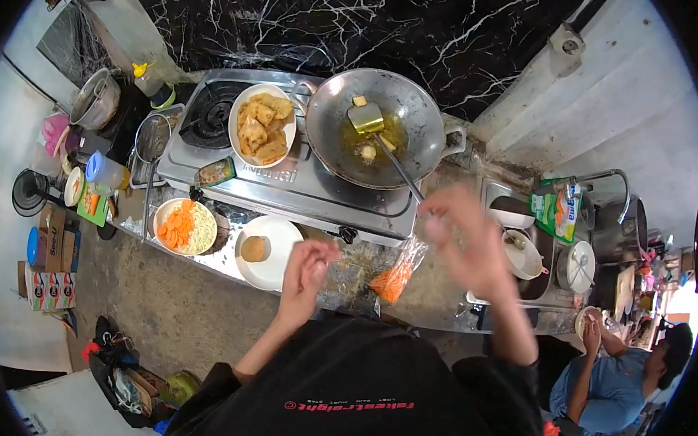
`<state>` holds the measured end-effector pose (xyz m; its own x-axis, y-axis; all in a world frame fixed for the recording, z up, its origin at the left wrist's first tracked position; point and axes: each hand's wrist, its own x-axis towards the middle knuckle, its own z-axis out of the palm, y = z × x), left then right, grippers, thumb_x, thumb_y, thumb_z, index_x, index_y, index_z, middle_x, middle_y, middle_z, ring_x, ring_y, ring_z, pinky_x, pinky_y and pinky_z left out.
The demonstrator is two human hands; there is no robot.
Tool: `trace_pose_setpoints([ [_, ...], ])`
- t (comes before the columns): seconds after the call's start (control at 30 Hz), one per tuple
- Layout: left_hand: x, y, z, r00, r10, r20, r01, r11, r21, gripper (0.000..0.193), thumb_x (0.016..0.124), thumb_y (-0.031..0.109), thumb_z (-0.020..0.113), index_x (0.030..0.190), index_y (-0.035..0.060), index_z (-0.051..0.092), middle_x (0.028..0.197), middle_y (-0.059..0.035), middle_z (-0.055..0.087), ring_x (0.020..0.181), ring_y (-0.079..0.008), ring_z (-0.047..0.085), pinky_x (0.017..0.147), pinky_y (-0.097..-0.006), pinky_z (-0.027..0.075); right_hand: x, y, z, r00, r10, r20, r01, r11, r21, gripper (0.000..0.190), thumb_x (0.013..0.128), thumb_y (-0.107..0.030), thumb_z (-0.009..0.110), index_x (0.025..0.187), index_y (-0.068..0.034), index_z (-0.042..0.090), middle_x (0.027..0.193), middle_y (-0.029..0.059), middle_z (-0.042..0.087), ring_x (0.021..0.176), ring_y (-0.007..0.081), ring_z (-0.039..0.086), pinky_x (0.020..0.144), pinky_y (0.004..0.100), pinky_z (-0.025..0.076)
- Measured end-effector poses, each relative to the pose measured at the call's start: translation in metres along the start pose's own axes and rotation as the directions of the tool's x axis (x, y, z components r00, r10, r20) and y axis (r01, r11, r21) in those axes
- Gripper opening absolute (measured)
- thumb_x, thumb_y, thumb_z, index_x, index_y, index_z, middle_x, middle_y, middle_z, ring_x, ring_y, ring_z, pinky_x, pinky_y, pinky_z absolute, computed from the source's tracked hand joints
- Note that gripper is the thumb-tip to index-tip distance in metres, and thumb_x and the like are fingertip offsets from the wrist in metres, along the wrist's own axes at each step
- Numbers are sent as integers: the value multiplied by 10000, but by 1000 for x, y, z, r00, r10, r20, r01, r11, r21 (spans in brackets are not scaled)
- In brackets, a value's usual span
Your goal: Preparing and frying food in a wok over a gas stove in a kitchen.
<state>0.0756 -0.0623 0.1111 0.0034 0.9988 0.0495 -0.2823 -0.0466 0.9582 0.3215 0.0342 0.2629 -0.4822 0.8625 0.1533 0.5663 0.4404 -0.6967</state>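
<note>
My right hand [473, 243] is blurred at the handle end of a metal spatula [399, 166]; whether its fingers grip the handle is unclear. The spatula's blade lies in a large wok [324, 129], over oil [398, 146] with small pale pieces in it. A small yellowish piece [359, 101] sits at the blade's edge. My left hand [313, 270] is empty, its fingers loosely curled and apart from the thumb, right of a white plate [270, 278] bearing a round brown piece [253, 249]. Fried golden-brown pieces [262, 126] fill a white bowl [232, 130] on the gas stove [326, 198].
A bowl of sliced carrot and chopped pale vegetable [201, 231] stands on the counter's left. Between my hands lies a plastic bag of shredded carrot [393, 280]. The sink [539, 286] holds dishes. At the right, a person in a blue shirt [605, 383] holds a round dish.
</note>
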Motion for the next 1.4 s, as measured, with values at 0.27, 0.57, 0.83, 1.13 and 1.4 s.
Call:
trace_pose_setpoints([
  [0.27,52,21,60,889,291,-355,-376,905,-200,558,1066,443,327,1472,60,317,1571,-196,311,1461,-328,308,1206,-449,193,-59,-21,150,982,-101,-160,174,818,549,525,991,-287,551,1411,4,432,1406,182,516,1299,366,465,1101,457,358],
  [0.57,40,8,64,968,-12,-249,-120,852,-509,748,1020,645,257,1554,123,308,1608,-151,302,1498,-287,251,1224,-437,148,-108,-20,140,951,-275,-145,307,896,319,548,970,-314,560,1425,-29,446,1474,231,423,1313,390,437,1136,494,290],
  [0.83,-73,50,112,997,67,-32,-72,983,-166,937,959,757,141,1578,58,216,1631,-179,225,1509,-304,223,1229,-465,131,-150,69,179,992,-69,-107,73,997,38,734,996,-545,428,1533,-54,336,1589,196,310,1487,354,267,1214,531,139],
  [1.13,-78,-80,3,987,146,-59,-51,648,760,532,1042,439,443,1365,32,557,1407,-234,531,1287,-330,535,1086,-405,394,-189,-16,148,958,15,287,-272,-278,921,803,1023,-617,320,1534,1,267,1459,167,485,1354,273,457,1116,434,339],
  [1.4,-77,-29,-54,990,19,-142,38,922,384,296,1069,208,474,1137,-40,620,1062,-78,662,951,-139,618,886,-287,483,-148,34,130,960,266,-86,-69,525,848,430,1026,-157,514,1432,-41,432,1200,135,619,1027,219,634,872,351,513],
])
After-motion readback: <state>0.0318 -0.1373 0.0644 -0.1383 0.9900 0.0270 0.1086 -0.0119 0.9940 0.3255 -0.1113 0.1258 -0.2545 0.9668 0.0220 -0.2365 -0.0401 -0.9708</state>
